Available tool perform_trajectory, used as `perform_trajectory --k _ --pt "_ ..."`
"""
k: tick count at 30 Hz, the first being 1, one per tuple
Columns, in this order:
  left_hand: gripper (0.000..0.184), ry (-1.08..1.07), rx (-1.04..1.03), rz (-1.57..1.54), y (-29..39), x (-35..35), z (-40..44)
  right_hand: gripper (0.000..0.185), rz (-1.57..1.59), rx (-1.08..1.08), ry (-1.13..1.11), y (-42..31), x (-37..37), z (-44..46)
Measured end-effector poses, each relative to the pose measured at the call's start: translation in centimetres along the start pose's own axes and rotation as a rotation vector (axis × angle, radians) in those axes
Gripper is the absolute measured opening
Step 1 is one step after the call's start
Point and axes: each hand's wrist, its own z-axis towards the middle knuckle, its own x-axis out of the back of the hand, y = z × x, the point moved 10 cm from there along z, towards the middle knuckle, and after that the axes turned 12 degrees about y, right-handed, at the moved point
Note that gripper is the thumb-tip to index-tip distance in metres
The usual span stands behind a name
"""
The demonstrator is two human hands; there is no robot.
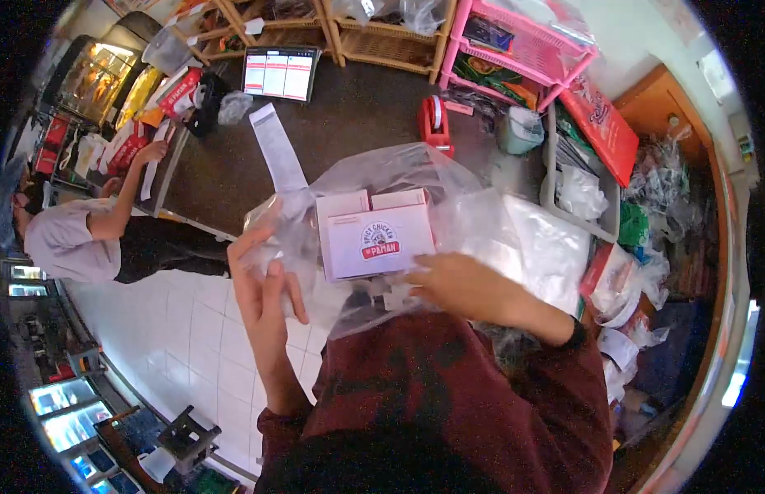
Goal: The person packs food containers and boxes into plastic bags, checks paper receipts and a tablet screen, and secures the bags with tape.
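Note:
A clear plastic bag spreads around several small white cartons in front of me. The front carton bears a "Spicy Chicken di Paman" label, and the tops of 2 others show behind it. My left hand holds the bag's left side, its fingers partly covered by the film. At the lower right corner of the front carton, my right hand has its fingers bent in on the bag's near edge, close against the carton. The exact grip of the right fingertips is hard to see.
On the dark counter lie a long paper receipt, a tablet and a red tape dispenser. A grey bin and flat plastic bags are at the right. Another person stands at the left, handling red-and-white packaging.

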Motion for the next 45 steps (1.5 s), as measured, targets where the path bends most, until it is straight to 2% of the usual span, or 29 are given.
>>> perform_trajectory --k 2,4,6,8,10,12,13,14,16,18,19,20,22,24,26,27,29,31,33,35,36,37,38,39,41,42,43,45 --pt "0.029 0.071 -0.002 0.06 -1.0 2.3 -0.7 0.034 0.119 -0.011 0.037 0.4 4.7 -3.1" --pt "0.031 0.06 0.035 0.015 -1.8 3.1 -1.2 0.035 0.408 -0.06 0.187 2.9 9.5 -6.0" --pt "0.031 -0.016 -0.045 -0.056 -0.8 2.5 -1.6 0.032 0.213 -0.084 0.41 8.4 14.3 -9.3" --pt "0.033 -0.011 -0.036 -0.063 -0.9 2.4 -2.0 0.026 0.536 -0.529 0.921 18.7 17.4 -14.8" --pt "0.035 0.053 -0.071 -0.023 -1.0 2.7 -1.9 0.023 -0.005 -0.844 1.076 30.8 18.1 -22.6" --pt "0.037 0.062 -0.106 -0.05 -1.4 2.8 -1.6 0.028 -0.584 -1.026 0.93 40.0 17.1 -28.0" --pt "0.037 0.083 -0.114 -0.005 -0.9 2.3 -1.4 0.035 -0.646 -0.976 0.931 46.5 15.1 -30.8" --pt "0.037 0.077 -0.116 -0.023 -1.1 2.1 -1.2 0.043 -0.7 -0.917 0.928 51.1 13.4 -32.4" --pt "0.037 0.116 -0.15 0.013 -1.2 2.7 -0.8 0.049 -0.585 -0.74 0.93 51.5 11.2 -30.7" --pt "0.036 0.091 -0.151 -0.005 -1.1 1.9 -0.5 0.057 -0.547 -0.588 0.805 51.1 9.2 -27.6" --pt "0.036 0.114 -0.12 -0.023 -1.5 1.9 -0.3 0.045 -0.528 -0.787 0.801 52.9 7.9 -28.0" --pt "0.035 0.133 -0.089 -0.039 -1.8 1.9 -0.2 0.045 -0.528 -0.783 0.797 52.5 7.9 -27.1" --pt "0.035 0.13 -0.07 -0.066 -2.2 1.6 0.0 0.029 -0.599 -1.151 0.56 52.8 7.7 -27.8" --pt "0.035 0.118 -0.049 -0.087 -2.2 1.5 0.3 0.023 -0.646 -1.089 0.636 50.7 9.5 -27.9" --pt "0.038 0.085 -0.021 -0.016 -2.2 1.4 0.3 0.015 -0.408 -0.836 0.884 50.2 12.3 -29.0" --pt "0.038 0.082 -0.019 -0.017 -2.0 1.4 0.4 0.015 -0.408 -0.84 0.882 50.4 13.2 -29.8" --pt "0.033 0.043 -0.01 -0.078 -1.7 1.0 0.7 0.014 0.104 -0.77 0.951 48.3 16.1 -30.6" --pt "0.031 0.007 -0.016 -0.086 -1.8 0.8 1.0 0.012 -0.233 -0.829 0.885 36.8 21.8 -27.6" --pt "0.03 -0.019 -0.025 -0.084 -1.7 0.5 1.3 0.016 -0.29 -0.772 1.108 28.0 26.3 -26.5" --pt "0.03 -0.059 -0.048 -0.146 -0.8 -0.3 1.3 0.009 -0.723 -0.611 1.347 15.6 29.8 -23.0" --pt "0.031 -0.065 -0.075 -0.146 -0.1 -0.6 1.5 0.011 -0.721 -0.456 1.525 9.2 30.0 -20.6" --pt "0.033 -0.072 -0.103 -0.146 0.6 -1.0 1.5 0.016 -0.442 -0.487 1.677 6.0 29.0 -18.8" --pt "0.033 -0.058 -0.107 -0.123 0.7 -1.0 1.6 0.017 -0.234 -0.195 1.819 3.6 27.5 -16.7" --pt "0.036 -0.048 -0.135 -0.096 0.8 -1.0 1.7 0.025 -0.339 -0.294 1.348 3.4 23.6 -11.3" --pt "0.041 -0.029 -0.171 -0.059 1.3 -0.5 1.3 0.029 -0.098 0.041 0.87 0.1 11.8 -1.4" --pt "0.038 -0.097 -0.112 -0.073 1.0 -0.8 0.8 0.03 0.066 0.14 0.61 -1.5 5.3 2.7" --pt "0.035 -0.162 -0.05 -0.087 0.6 -1.0 0.3 0.036 0.036 0.19 0.087 -1.6 -3.6 5.9" --pt "0.032 -0.291 0.111 -0.152 -1.7 -0.5 -1.7 0.035 0.05 0.147 -0.185 1.2 -16.3 4.9"
